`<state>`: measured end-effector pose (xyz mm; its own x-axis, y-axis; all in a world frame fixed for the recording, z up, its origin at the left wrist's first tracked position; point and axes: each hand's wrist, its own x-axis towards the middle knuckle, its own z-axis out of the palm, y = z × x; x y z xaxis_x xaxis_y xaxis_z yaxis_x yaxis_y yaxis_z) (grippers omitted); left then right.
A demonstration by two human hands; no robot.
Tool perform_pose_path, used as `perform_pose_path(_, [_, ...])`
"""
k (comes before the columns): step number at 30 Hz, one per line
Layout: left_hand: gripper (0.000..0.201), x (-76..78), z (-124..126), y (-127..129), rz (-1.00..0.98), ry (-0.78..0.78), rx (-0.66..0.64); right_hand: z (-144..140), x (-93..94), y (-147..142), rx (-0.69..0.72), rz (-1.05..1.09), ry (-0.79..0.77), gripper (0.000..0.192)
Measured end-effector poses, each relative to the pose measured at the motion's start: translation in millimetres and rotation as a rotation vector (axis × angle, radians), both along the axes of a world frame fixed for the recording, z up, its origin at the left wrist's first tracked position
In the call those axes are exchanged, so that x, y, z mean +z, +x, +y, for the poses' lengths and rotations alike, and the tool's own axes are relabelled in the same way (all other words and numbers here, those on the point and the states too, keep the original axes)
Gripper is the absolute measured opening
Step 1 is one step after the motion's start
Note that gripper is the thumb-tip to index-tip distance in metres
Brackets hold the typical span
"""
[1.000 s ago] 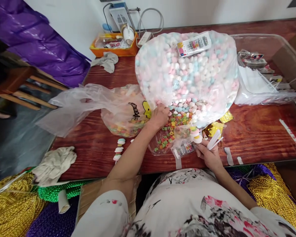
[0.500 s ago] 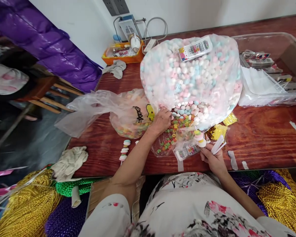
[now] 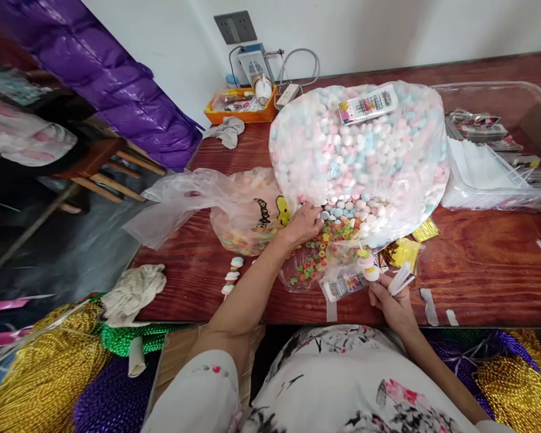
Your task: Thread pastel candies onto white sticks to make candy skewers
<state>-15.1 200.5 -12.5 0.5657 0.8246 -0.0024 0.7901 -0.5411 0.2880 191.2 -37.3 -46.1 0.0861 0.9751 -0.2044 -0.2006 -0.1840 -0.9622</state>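
My left hand [image 3: 305, 222] is at the opening of a big clear bag of marshmallows [image 3: 349, 156], beside the loose pastel pieces. Its fingers are curled; whatever they pinch is hidden. Small ring-shaped gummy candies [image 3: 318, 246] lie just below it on clear plastic. My right hand [image 3: 391, 299], near the table's front edge, is closed on a candy skewer [image 3: 368, 264] threaded with marshmallows and gummy rings. The same hand holds several white sticks [image 3: 402, 279]. Left of my forearm lies another candy skewer [image 3: 232, 275].
A tied bag of gummy rings [image 3: 247, 210] sits left of the marshmallows. Gold twist ties [image 3: 403, 252] and a printed packet [image 3: 345, 284] lie close to my right hand. A clear plastic bin [image 3: 487, 195] stands at right, an orange tray [image 3: 241, 111] at the back, a crumpled cloth [image 3: 133, 293] at left.
The view has shifted slightly, so the table sits lower and further right. My left hand has moved a little along the marshmallow opening. My right hand still holds the skewer and sticks.
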Motion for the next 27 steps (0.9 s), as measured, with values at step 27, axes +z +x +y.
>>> perform_pose_path(27, [0.026,-19.4,-29,-24,-0.301,0.108,-0.152,-3,-3.2,-6,0.092,-0.187,0.128,0.041])
